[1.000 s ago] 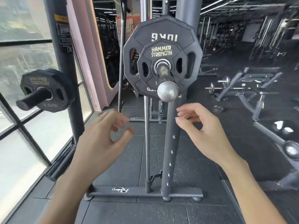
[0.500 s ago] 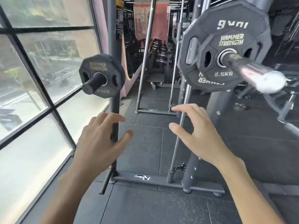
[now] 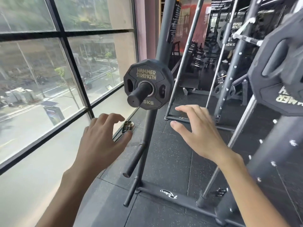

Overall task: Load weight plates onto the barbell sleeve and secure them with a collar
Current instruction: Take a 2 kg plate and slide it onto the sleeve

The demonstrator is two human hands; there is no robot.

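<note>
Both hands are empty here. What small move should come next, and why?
Probably raise both hands to grip the rim of the small plate from either side. It hangs on the storage peg, and the left hand and right hand hover open just below it, touching nothing. Larger plates show at the right edge, so this one seems next to load.

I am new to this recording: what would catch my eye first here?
The small black weight plate in the centre, hung on a rack peg. Just below it, the left hand and right hand reach up, fingers spread, touching nothing. A big window fills the left side.
</note>
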